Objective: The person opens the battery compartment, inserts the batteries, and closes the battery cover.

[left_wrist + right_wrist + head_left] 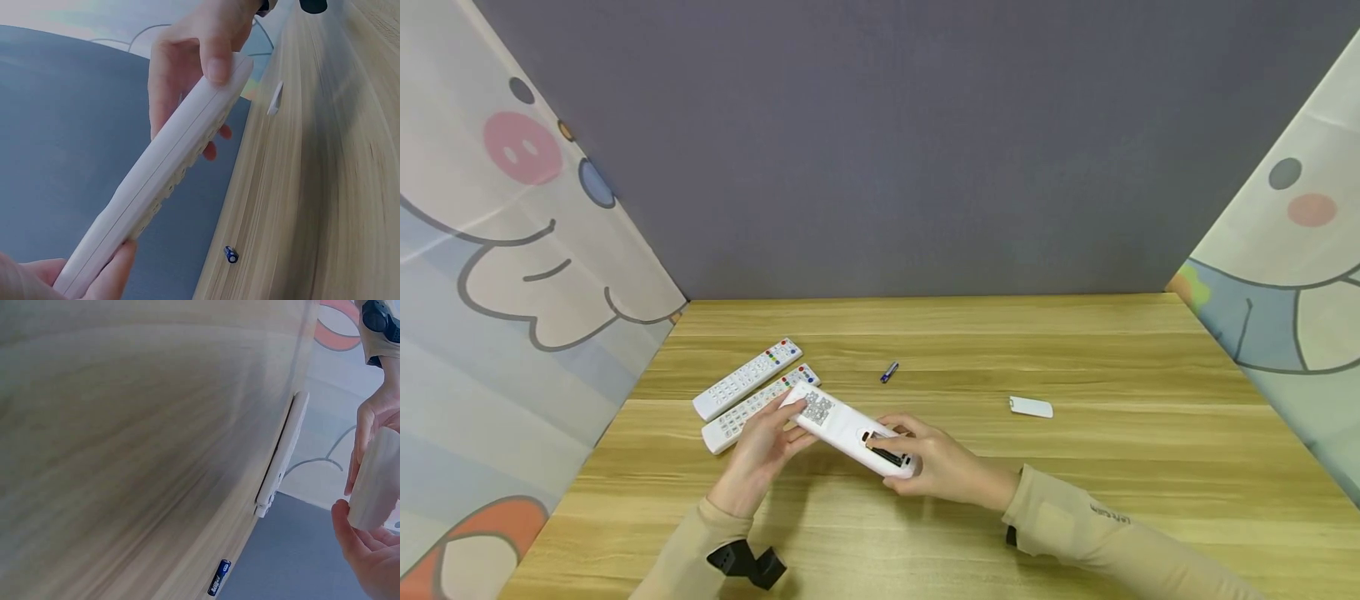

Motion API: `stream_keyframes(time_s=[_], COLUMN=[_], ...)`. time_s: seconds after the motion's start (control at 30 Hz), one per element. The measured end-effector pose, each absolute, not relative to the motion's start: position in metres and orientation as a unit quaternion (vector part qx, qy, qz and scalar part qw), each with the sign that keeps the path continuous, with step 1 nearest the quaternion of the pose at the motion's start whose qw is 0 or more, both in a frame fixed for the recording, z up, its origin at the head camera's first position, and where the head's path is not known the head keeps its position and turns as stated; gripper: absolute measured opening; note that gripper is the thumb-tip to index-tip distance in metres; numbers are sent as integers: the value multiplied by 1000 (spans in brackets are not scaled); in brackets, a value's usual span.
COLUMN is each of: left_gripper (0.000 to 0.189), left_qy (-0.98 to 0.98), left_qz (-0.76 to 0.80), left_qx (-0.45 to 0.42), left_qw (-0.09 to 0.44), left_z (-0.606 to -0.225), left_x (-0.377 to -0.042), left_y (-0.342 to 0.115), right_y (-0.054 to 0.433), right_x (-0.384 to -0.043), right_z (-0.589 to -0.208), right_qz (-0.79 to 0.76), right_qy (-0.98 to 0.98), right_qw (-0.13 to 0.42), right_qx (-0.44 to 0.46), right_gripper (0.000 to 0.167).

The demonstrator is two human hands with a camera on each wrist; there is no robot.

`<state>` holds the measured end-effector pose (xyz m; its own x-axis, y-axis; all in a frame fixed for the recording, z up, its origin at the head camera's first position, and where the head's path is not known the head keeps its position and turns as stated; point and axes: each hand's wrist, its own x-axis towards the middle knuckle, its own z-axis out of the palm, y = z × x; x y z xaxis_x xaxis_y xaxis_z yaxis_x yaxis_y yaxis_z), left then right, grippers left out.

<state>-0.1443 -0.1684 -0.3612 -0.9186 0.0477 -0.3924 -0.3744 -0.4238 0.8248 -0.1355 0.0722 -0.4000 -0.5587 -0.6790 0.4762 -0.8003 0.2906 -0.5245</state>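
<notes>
A white remote control [847,433] is held above the table with its back turned up. In that back the battery compartment [891,457] is uncovered; the fingers partly hide its dark inside. My left hand [762,454] grips the remote's labelled end, thumb on top and fingers beneath. At the compartment end, my right hand [943,467] holds the remote, with a finger reaching over the compartment. The left wrist view shows the remote edge-on, its buttons facing down. A blue battery [890,372] lies behind the remote. To the right lies a small white battery cover [1031,407].
Two more white remotes, one farther back [748,378] and one nearer [760,408], lie side by side on the left, buttons up. The wooden table [1112,358] ends at a grey panel [925,150]. Cartoon-printed cloths hang at both sides.
</notes>
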Motion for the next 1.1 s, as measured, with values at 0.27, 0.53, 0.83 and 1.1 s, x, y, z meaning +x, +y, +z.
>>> stream_keyframes(time_s=[0.27, 0.53, 0.83, 1.1], left_gripper=[55, 53, 52, 55], left_qy=[525, 519, 522, 521], left_qz=[827, 828, 825, 826], left_qx=[-156, -159, -157, -157], left_qw=[128, 140, 147, 144], left_z=[-363, -364, -366, -365], left_x=[-145, -149, -151, -151], left_y=[-169, -171, -174, -176], right_y=[73, 74, 75, 75], right_x=[-138, -150, -176, -202], right_z=[-395, -388, -391, -399], right_qz=[391, 397, 374, 368], right_qy=[-812, -830, -850, -859], right_qw=[27, 1, -10, -27], right_qx=[432, 392, 370, 354], right_gripper=[41, 27, 20, 19])
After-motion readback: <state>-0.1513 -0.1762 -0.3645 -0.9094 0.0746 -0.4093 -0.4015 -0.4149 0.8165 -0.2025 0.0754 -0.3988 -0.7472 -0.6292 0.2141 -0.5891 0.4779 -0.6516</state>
